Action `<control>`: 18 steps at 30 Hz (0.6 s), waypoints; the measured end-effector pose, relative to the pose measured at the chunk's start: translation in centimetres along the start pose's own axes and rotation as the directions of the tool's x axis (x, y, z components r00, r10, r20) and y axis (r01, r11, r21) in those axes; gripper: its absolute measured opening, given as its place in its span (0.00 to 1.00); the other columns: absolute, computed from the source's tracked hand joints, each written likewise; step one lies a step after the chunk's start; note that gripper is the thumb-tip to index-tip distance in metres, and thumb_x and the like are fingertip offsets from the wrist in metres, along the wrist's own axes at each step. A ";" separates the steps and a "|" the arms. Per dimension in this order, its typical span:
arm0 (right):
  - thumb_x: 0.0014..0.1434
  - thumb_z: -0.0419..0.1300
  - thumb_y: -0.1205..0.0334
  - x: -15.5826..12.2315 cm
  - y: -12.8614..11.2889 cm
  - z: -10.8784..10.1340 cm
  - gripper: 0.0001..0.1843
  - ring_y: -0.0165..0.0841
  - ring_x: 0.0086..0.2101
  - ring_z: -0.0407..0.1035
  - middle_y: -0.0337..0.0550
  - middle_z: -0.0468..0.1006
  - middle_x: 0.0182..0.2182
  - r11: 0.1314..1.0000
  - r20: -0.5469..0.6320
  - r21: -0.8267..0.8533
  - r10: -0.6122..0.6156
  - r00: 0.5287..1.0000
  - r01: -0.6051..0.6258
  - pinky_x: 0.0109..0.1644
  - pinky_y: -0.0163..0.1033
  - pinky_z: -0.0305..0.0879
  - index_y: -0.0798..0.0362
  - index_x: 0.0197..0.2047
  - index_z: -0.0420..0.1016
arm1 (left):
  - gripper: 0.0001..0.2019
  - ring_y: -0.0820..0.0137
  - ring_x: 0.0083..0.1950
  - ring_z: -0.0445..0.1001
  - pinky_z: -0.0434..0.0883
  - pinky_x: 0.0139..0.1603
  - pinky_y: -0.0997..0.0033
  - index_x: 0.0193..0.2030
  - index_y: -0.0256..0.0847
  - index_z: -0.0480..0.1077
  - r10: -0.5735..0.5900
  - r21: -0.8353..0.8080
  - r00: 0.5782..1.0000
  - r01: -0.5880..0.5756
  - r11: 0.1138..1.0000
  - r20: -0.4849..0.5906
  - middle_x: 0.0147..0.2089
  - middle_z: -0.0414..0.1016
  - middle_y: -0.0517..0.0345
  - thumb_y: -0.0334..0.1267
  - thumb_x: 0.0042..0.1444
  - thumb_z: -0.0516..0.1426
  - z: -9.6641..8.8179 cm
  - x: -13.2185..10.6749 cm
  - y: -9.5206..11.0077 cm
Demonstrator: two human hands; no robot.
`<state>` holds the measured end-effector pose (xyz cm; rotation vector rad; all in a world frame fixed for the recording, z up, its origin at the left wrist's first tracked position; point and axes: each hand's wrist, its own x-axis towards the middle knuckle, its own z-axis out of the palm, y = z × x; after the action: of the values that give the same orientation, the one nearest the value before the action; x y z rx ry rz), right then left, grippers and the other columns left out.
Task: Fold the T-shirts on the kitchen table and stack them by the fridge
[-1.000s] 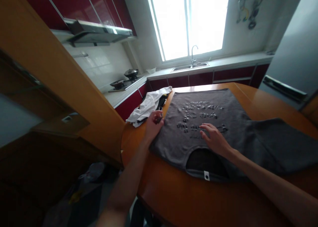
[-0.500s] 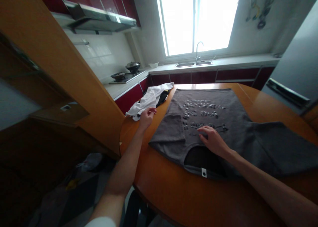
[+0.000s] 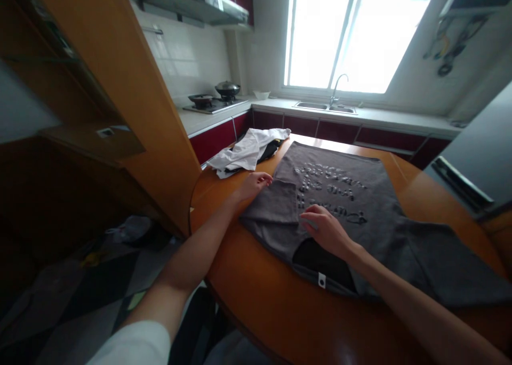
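A grey T-shirt (image 3: 352, 205) with raised lettering lies flat on a round wooden table (image 3: 280, 311), collar toward me. Its left sleeve is folded inward over the body. My left hand (image 3: 256, 185) rests on the left folded edge of the shirt, fingers curled onto the cloth. My right hand (image 3: 326, 230) lies flat on the shirt just above the collar, fingers spread and pressing down. The shirt's right sleeve (image 3: 448, 258) stretches out to the right.
A pile of white and black clothes (image 3: 250, 151) lies at the table's far left edge. A wooden cabinet (image 3: 120, 109) stands to the left. Behind are a kitchen counter with a stove (image 3: 212, 101) and a sink (image 3: 330, 105) under a bright window.
The left sleeve has been folded in over the shirt's body. My left hand let go, lifted, then came back down on the folded edge. The view has swung to the left.
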<state>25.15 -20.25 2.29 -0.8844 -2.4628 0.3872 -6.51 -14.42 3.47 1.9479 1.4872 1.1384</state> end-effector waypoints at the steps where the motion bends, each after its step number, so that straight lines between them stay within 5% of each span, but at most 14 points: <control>1: 0.62 0.60 0.66 0.6 -0.3 0.3 0.13 0.39 0.48 0.70 0.46 0.76 0.47 0.999 0.025 -0.037 -0.026 0.999 0.027 0.56 0.44 0.67 0.48 0.49 0.79 | 0.10 0.65 0.40 0.80 0.75 0.43 0.69 0.41 0.40 0.78 -0.002 0.002 1.000 0.002 1.000 0.005 0.38 0.82 0.54 0.37 0.58 0.56 0.0 0.0 -0.2; 7: 0.60 0.62 0.68 3.4 -1.3 0.4 0.06 0.41 0.46 0.68 0.45 0.77 0.41 0.951 0.162 -0.263 -0.123 0.979 0.163 0.52 0.43 0.65 0.50 0.39 0.78 | 0.11 0.65 0.40 0.80 0.74 0.44 0.69 0.41 0.40 0.79 -0.005 0.035 0.999 0.006 0.999 -0.042 0.38 0.82 0.54 0.36 0.59 0.55 -0.2 0.3 -0.9; 14: 0.65 0.55 0.70 4.8 -0.6 -3.7 0.12 0.41 0.48 0.66 0.47 0.77 0.44 0.947 -0.042 -0.272 -0.190 0.981 0.172 0.56 0.46 0.61 0.50 0.45 0.78 | 0.12 0.64 0.45 0.79 0.74 0.48 0.68 0.44 0.37 0.78 0.032 0.119 0.982 -0.010 0.993 -0.188 0.45 0.82 0.51 0.31 0.58 0.54 -0.7 0.7 -1.7; 18: 0.59 0.59 0.71 3.9 0.5 -3.5 0.10 0.39 0.47 0.68 0.44 0.77 0.42 0.957 0.160 -0.140 -0.230 0.960 0.252 0.54 0.43 0.63 0.48 0.40 0.79 | 0.12 0.64 0.47 0.79 0.74 0.50 0.68 0.43 0.39 0.80 0.090 0.174 0.988 -0.067 0.982 -0.129 0.45 0.82 0.52 0.31 0.58 0.55 -0.3 0.7 -2.1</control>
<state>24.66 -16.94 6.40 -0.6227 -2.7254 0.1735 -7.89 -13.10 2.26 2.0957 1.6382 1.2373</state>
